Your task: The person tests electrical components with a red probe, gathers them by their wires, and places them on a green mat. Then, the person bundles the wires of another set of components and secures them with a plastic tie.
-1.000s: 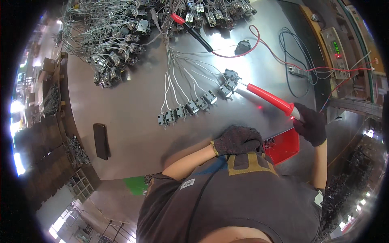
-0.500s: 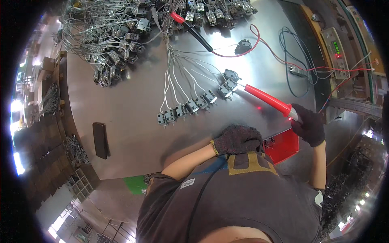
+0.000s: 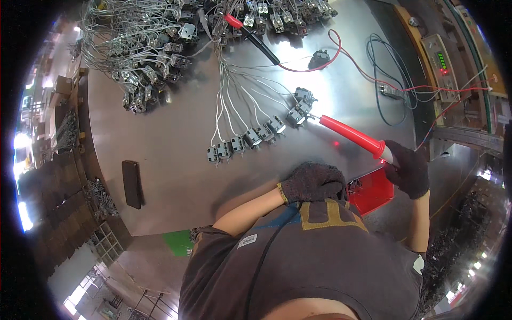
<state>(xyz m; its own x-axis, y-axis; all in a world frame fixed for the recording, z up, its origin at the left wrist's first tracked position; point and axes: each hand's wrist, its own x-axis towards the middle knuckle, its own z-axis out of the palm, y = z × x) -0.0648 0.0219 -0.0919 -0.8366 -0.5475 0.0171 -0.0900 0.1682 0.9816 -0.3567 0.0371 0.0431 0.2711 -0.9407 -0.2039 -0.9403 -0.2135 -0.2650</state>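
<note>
My right hand (image 3: 408, 169), in a dark knitted glove, is closed around the pale rear end of a red high-voltage test probe (image 3: 352, 134). The probe's thin metal tip points left and meets the edge of a small grey switch block (image 3: 297, 116), though contact is hard to make out. Several similar grey blocks (image 3: 252, 138) lie in a curved row on the metal table, each with a white wire. My left hand (image 3: 313, 182), gloved too, rests curled at the table's front edge. Its inner fingers are partly hidden, and no object shows in it.
A red-and-black clip lead (image 3: 258, 45) lies across the wire bundle. Many wired metal parts (image 3: 154, 53) are heaped at the far left. A phone (image 3: 131, 184) lies at left, a red bin (image 3: 373, 193) below the front edge. A tester with a lit display (image 3: 440, 66) stands right, beside loose cables (image 3: 383, 88).
My right hand has shifted slightly down, and the probe tip has moved a little left and down along the grey blocks. The tester's display reading has changed. My left hand stays in place.
</note>
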